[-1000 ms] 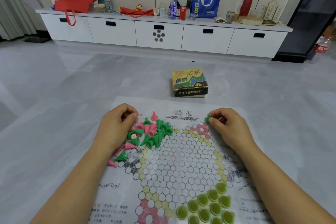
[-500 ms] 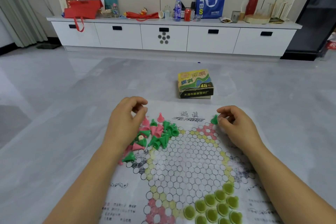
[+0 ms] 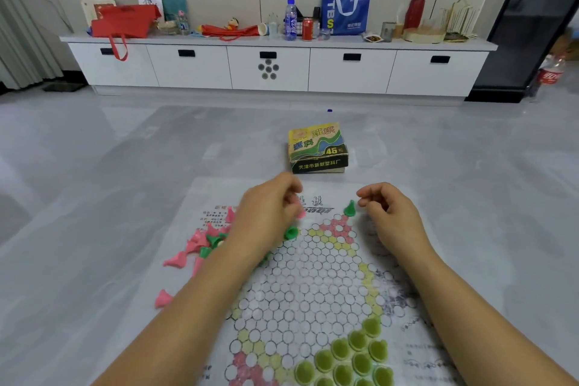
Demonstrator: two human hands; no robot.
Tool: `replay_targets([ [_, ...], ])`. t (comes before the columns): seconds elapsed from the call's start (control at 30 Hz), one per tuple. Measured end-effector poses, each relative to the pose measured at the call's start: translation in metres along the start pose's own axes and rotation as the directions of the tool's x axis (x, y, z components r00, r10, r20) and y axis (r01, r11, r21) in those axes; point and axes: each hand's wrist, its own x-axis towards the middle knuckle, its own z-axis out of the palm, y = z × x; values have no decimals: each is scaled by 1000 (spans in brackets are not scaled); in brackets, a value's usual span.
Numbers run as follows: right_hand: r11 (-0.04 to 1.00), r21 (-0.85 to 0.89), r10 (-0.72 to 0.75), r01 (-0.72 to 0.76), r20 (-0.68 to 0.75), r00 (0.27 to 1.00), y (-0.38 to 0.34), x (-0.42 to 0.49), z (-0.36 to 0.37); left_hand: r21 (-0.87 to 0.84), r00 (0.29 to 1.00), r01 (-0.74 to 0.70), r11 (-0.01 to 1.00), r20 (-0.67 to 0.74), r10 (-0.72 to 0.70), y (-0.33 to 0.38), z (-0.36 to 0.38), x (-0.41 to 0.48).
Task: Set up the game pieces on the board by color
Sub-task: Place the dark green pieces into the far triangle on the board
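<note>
The paper board (image 3: 313, 285) lies flat on the floor. A dark green piece (image 3: 350, 208) stands upright at the far tip of its pink corner. My right hand (image 3: 390, 216) hovers just right of that piece with its fingers loosely curled and nothing in them. My left hand (image 3: 266, 213) is over the far left of the board, blurred, and pinches a pink piece (image 3: 300, 214) at its fingertips. Behind my left wrist lies a loose pile of pink and green pieces (image 3: 203, 243). Several yellow-green pieces (image 3: 347, 357) fill the near right corner.
The game box (image 3: 318, 147) sits on the floor just beyond the board. One stray pink piece (image 3: 163, 298) lies off the board at the left. A long white cabinet (image 3: 269, 67) lines the far wall, and a cola bottle (image 3: 550, 72) stands at the right.
My right hand set the green piece upright on the far corner and let go. My left hand left the pile and moved right with a pink piece.
</note>
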Motion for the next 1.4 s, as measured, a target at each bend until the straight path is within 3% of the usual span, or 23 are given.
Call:
replay_targets([
  [0.3,970,-221,-88,98,55,995,0,1,1,-19,998,-2,1000,60,3,12,44,20],
  [0.4,969,-226,-87,96,50,995,1,1,1,70,999,-37,997,42,34,8,44,23],
  [0.7,971,-223,-82,90,46,996,1,1,1,93,993,-96,991,75,90,13,47,21],
  [0.93,984,-169,-49,54,36,998,1,1,0,-107,989,61,992,-125,-74,1,-12,32],
  [1.1,979,-185,-70,82,70,995,1,0,0,50,972,235,971,-33,-234,-28,-46,32],
  [1.17,969,-219,-92,112,99,991,0,0,1,42,981,196,980,-10,-195,-23,-41,30],
  [1.27,948,-279,-124,157,131,984,2,0,1,-23,997,10,1000,80,-8,6,-10,26],
  [1.4,938,-299,-145,176,123,982,4,2,1,244,964,-126,962,259,60,22,37,19],
])
